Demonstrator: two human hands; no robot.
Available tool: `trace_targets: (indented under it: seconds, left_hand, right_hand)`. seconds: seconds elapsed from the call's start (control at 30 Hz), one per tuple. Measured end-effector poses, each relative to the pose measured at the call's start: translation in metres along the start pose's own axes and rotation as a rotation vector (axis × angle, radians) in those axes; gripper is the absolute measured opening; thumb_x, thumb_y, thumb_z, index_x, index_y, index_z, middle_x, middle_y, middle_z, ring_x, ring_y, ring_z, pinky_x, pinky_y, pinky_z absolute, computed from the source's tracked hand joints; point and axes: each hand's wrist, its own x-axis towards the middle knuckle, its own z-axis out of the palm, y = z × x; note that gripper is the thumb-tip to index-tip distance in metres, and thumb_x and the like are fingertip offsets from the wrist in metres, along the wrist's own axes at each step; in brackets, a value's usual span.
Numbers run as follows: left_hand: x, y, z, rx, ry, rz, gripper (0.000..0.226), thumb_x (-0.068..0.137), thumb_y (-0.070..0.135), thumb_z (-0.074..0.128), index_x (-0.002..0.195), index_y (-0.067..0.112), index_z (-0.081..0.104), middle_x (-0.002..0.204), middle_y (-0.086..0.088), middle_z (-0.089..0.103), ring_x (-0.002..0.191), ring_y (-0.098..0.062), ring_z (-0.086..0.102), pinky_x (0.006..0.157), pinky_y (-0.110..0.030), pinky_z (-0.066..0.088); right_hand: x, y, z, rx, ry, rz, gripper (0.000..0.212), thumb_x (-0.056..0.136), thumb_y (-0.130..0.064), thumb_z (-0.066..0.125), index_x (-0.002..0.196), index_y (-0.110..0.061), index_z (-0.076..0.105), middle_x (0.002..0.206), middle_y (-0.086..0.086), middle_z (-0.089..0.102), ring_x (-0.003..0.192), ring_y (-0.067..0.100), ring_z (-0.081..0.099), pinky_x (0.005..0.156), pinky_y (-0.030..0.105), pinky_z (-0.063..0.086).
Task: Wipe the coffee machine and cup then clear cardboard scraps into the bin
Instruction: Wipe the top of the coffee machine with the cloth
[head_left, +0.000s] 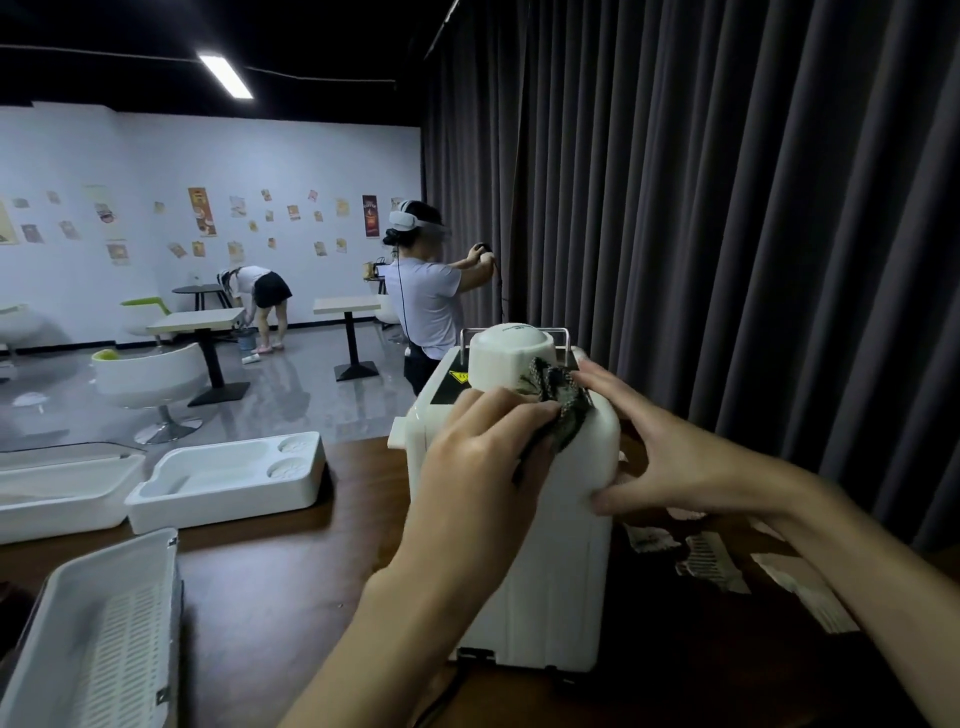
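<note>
On the dark wooden table (311, 571), centre-right, the white coffee machine (550, 571) stands upright w/ a white cup (511, 358) sitting upside down on its top plate. Left hand (478, 462) is on the machine's upper edge, fingers curled round a dark patterned cloth (566, 415) and pressing it against the white casing right below the cup (the cloth touches the cup's lower side too). Right hand (675, 457) is spread wide, holding nothing: thumb flat on the machine's right side, fingers stretched out straight, the top one reaching the cloth's far edge. Cardboard scraps (709, 566) lie loose on the table just right of the machine, several torn pieces, corrugation showing. Over on the left, two white foam trays (228, 483) sit side by side, and a white slotted plastic basket (104, 634) is at the near-left corner. Dark curtain (727, 208) hangs behind. In the bkgd, a person in a headset (428, 306) stands by the curtain.
</note>
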Motion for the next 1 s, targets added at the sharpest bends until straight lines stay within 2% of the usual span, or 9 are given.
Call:
trace_targets:
  seconds: [0.07,0.2,0.33,0.47,0.53,0.6,0.77,0.87,1.0]
  left_hand:
    - [-0.004,-0.004,-0.002,0.040,0.056,-0.032,0.020,0.086,0.005,0.075,0.106,0.008,0.076,0.099,-0.001,0.071,0.094,-0.023,0.064,0.082,-0.028,0.049]
    - [-0.003,0.004,0.007,0.073,0.098,-0.062,0.022,0.083,0.002,0.077,0.105,0.008,0.076,0.098,-0.002,0.072,0.092,-0.024,0.065,0.079,-0.035,0.052]
    - [0.002,0.018,0.018,0.050,0.023,-0.017,0.019,0.087,0.005,0.074,0.106,0.007,0.076,0.100,-0.003,0.072,0.093,-0.022,0.064,0.081,-0.028,0.049]
    - [-0.003,0.013,0.012,0.099,0.050,-0.062,0.020,0.086,0.003,0.075,0.105,0.007,0.075,0.099,-0.002,0.070,0.094,-0.021,0.062,0.082,-0.017,0.043]
    - [-0.004,0.013,0.010,0.137,0.096,-0.116,0.022,0.083,0.000,0.076,0.104,0.007,0.075,0.098,-0.003,0.070,0.095,-0.020,0.060,0.083,-0.010,0.036]
    - [-0.002,0.019,0.014,0.145,0.093,-0.127,0.025,0.081,-0.003,0.076,0.104,0.006,0.075,0.099,-0.004,0.071,0.095,-0.023,0.062,0.083,-0.013,0.037]
    - [0.002,0.032,0.024,0.112,0.008,-0.044,0.023,0.085,0.000,0.073,0.107,0.006,0.074,0.105,-0.004,0.070,0.098,-0.023,0.062,0.084,-0.024,0.046]
    - [-0.005,0.021,0.020,0.167,0.069,-0.091,0.028,0.081,-0.005,0.072,0.108,0.004,0.071,0.108,-0.006,0.068,0.101,-0.027,0.061,0.088,-0.024,0.044]
    - [-0.021,0.012,0.019,0.217,0.214,-0.209,0.040,0.080,-0.011,0.069,0.117,0.005,0.068,0.115,-0.010,0.062,0.109,-0.028,0.057,0.096,-0.025,0.041]
  right_hand:
    - [0.001,0.002,-0.003,-0.043,-0.016,-0.001,0.114,0.060,-0.048,0.089,0.138,-0.069,0.009,0.147,-0.048,-0.008,0.128,-0.031,-0.003,0.105,0.015,0.016]
    - [0.001,0.004,-0.001,-0.100,0.026,-0.033,0.111,0.061,-0.043,0.088,0.131,-0.075,0.009,0.144,-0.051,-0.001,0.128,-0.031,-0.001,0.098,0.001,0.015]
    - [0.001,0.008,0.000,-0.068,0.046,-0.024,0.117,0.061,-0.037,0.090,0.129,-0.074,0.002,0.153,-0.036,0.005,0.136,-0.019,0.009,0.107,0.009,0.015]
    - [0.001,0.010,-0.014,-0.094,-0.051,-0.058,0.112,0.065,-0.038,0.088,0.136,-0.071,0.008,0.146,-0.048,0.002,0.137,-0.016,0.003,0.104,0.013,0.011]
    - [0.002,0.010,-0.017,-0.115,-0.062,-0.085,0.108,0.066,-0.038,0.087,0.135,-0.072,0.010,0.134,-0.058,0.000,0.130,-0.027,0.004,0.100,0.009,0.011]
    - [0.003,0.010,-0.016,-0.121,-0.025,-0.096,0.107,0.066,-0.036,0.087,0.129,-0.075,0.011,0.126,-0.064,0.000,0.118,-0.039,0.000,0.093,0.002,0.017]
    - [0.004,0.016,-0.009,-0.113,0.048,-0.133,0.110,0.063,-0.031,0.089,0.128,-0.070,0.009,0.122,-0.065,0.001,0.114,-0.041,0.003,0.085,-0.013,0.016]
    - [0.004,0.019,-0.011,-0.121,0.029,-0.152,0.107,0.064,-0.037,0.088,0.129,-0.074,0.012,0.128,-0.062,0.001,0.117,-0.039,-0.001,0.088,-0.007,0.017]
    - [0.009,0.032,-0.017,-0.044,-0.038,-0.140,0.105,0.062,-0.045,0.087,0.136,-0.071,0.017,0.139,-0.054,0.002,0.126,-0.030,0.002,0.102,0.015,0.013]
